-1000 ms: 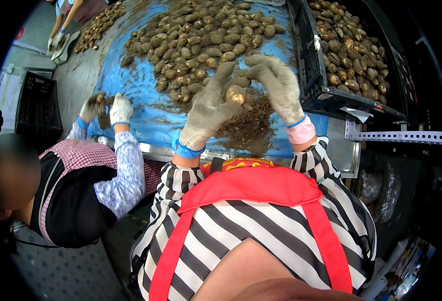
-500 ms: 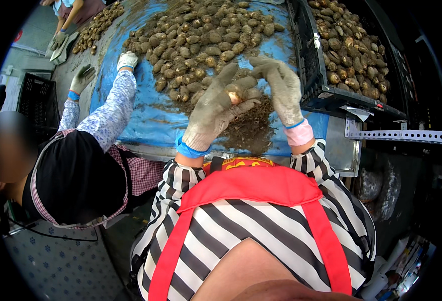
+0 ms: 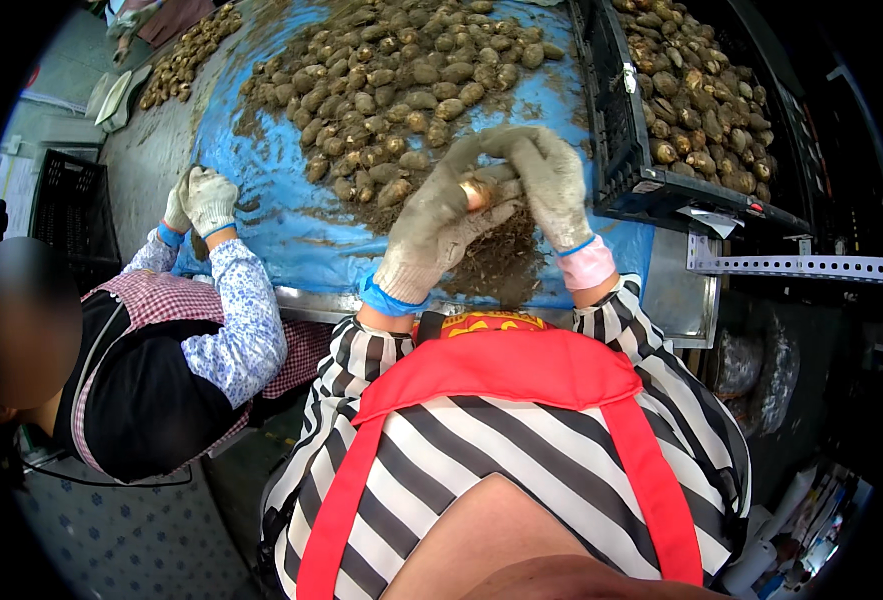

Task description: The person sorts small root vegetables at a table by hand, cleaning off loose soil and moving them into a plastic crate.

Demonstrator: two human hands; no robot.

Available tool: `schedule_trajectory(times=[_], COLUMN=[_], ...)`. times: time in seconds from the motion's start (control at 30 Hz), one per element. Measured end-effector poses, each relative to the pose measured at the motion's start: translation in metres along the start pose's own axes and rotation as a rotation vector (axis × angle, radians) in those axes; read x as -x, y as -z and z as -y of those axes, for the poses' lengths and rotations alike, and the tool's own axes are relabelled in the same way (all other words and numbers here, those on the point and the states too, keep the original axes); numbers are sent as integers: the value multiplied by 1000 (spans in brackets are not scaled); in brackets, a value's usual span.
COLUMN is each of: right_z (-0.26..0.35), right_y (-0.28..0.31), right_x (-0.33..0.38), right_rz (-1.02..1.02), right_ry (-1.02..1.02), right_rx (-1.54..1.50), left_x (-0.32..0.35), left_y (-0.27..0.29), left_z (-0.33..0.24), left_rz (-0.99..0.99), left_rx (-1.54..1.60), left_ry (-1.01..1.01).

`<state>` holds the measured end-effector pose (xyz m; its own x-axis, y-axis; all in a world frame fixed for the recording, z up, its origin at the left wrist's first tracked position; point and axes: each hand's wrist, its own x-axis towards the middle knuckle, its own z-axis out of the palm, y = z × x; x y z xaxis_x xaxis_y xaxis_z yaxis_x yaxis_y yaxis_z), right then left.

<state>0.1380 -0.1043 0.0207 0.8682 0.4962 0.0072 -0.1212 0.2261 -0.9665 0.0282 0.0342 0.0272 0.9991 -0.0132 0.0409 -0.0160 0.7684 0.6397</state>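
Note:
Both my hands wear soil-stained knit gloves and meet over the near part of the table. My left hand [image 3: 431, 225] is curled around a taro corm [image 3: 475, 195], whose pale orange end shows between the fingers. My right hand [image 3: 551, 185] bends over from the right, its fingers closed against the same corm and partly hiding it. Below them lies a heap of dark root fibres and soil [image 3: 501, 262]. Just beyond my hands spreads a large pile of brown taro corms [image 3: 386, 90] on a blue plastic sheet [image 3: 296, 235].
A black crate [image 3: 611, 165] full of taro stands at the right, above a perforated white metal bar [image 3: 801, 268]. On my left, a co-worker's gloved hands [image 3: 201, 200] are together over the sheet. A smaller taro pile [image 3: 191, 60] and another person are at the far left.
My right hand has closed in to the left over the taro corm, and its fingers now meet my left hand. The co-worker's hands have come together, drawn back from the pile.

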Motion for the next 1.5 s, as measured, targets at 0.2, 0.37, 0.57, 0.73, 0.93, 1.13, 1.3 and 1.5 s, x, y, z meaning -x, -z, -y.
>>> schedule_trajectory(times=[0.2,0.37,0.57,0.73,0.93,1.13,1.3,1.5], right_z=[3,-1,-8,8,-8,3,-1,-29], right_y=[2,-9,13,-22,-7,1,-23,-10], right_x=[12,13,-8,12,4,-5,7,7], right_rz=[177,114,2,-43,-14,-3,138,110], right_ry=[170,305,143,229,287,246,728,104], right_rx=[-47,569,236,75,418,167,635,404], left_x=[-4,-5,-1,-1,-2,-7,-11,6], left_y=[11,12,8,30,29,40,57,84], left_z=[4,-6,-4,12,11,20,27,43], left_rz=[-108,-131,-81,-87,-35,-60,-66,-102], left_rx=[-65,-805,-95,249,-180,389,497,239], left_ry=[-19,-30,-20,-49,31,77,112,210])
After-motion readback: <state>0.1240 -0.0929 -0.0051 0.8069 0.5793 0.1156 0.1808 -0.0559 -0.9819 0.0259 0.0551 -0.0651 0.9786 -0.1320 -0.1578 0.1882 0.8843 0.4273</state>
